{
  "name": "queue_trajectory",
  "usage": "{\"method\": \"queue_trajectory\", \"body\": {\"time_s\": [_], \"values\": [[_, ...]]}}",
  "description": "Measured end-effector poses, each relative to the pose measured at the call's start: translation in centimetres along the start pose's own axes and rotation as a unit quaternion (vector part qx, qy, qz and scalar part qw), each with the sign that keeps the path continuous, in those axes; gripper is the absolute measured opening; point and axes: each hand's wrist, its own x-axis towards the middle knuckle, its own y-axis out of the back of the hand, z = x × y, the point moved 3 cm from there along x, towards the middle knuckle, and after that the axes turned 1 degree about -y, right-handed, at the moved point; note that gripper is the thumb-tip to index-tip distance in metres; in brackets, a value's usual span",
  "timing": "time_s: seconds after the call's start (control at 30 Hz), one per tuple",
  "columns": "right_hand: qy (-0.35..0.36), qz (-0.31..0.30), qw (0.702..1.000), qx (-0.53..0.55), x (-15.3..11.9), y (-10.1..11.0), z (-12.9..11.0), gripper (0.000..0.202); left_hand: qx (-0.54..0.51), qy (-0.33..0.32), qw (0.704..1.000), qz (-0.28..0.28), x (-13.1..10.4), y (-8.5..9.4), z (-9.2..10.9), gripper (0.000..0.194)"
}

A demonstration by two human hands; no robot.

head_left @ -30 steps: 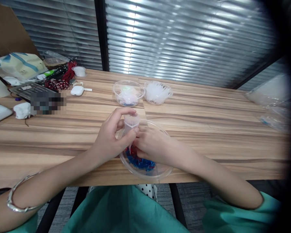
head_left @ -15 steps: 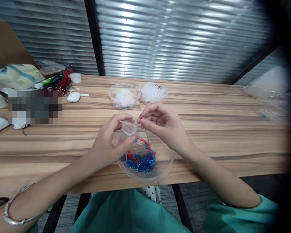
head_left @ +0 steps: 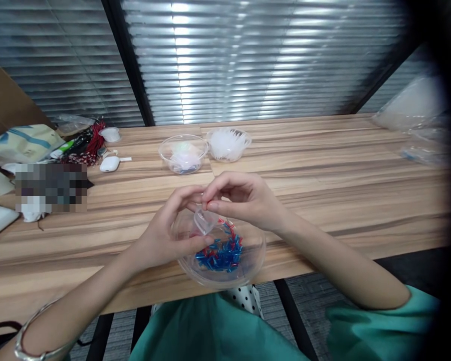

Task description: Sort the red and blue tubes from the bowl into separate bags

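Fingers curled, your left hand holds a small clear plastic cup above a round clear bowl of blue and red tubes; your right hand presses fingertips together, contents unclear. Striped wooden table; grey slatted blinds.

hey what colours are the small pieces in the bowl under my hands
Blue and red pieces, seen in the head view.

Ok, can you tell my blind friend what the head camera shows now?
A person's left hand holds a small clear cup over a clear bowl of blue and red pieces, while the right hand holds pinched fingertips at the cup's opening. Two more clear containers stand behind on the wooden table.
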Motion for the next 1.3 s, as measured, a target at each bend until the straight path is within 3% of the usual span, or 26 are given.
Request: {"method": "queue_trajectory", "body": {"time_s": [0.63,1.3], "values": [[-0.01,-0.043,0.998,0.035,-0.04,-0.08,0.16,0.012,0.012,-0.022,1.0,0.002,0.09,-0.05,0.11,0.072],[-0.045,-0.034,0.996,0.062,-0.19,-0.27,0.1,0.017,0.006,-0.022,1.0,0.004,0.0,-0.08,-0.18,0.072]]}}
